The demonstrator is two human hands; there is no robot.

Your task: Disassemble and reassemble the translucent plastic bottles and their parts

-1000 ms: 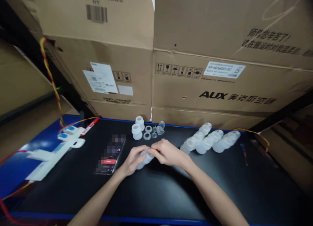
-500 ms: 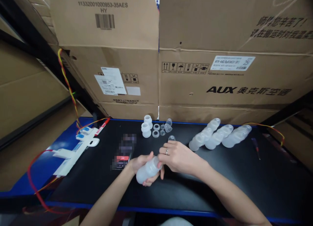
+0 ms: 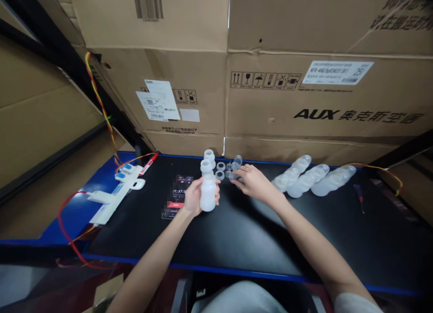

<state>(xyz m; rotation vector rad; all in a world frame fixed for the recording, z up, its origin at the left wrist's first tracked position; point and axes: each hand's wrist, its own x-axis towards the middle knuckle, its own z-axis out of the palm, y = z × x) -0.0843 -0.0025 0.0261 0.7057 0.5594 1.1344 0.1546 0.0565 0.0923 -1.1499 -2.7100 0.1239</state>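
My left hand point(image 3: 192, 196) is wrapped around a translucent white plastic bottle point(image 3: 208, 192), holding it upright just above the black mat point(image 3: 237, 232). My right hand point(image 3: 253, 181) reaches to the small clear parts point(image 3: 234, 167) at the back of the mat, with its fingers pinched on a small clear piece point(image 3: 233, 177). Two white collars point(image 3: 207, 162) and flat rings point(image 3: 220, 170) lie beside those parts.
Three rows of laid-down bottles point(image 3: 313, 178) sit at the back right. A phone point(image 3: 178, 200) lies left of my left hand. A white device point(image 3: 117, 191), a red marker point(image 3: 149, 163) and red and yellow wires point(image 3: 69, 227) are at the left. Cardboard boxes point(image 3: 270, 92) wall the back.
My left hand turned the bottle upright and lifted it. My right hand let go of the bottle and reached back to the small clear parts. The camera view tilted down.
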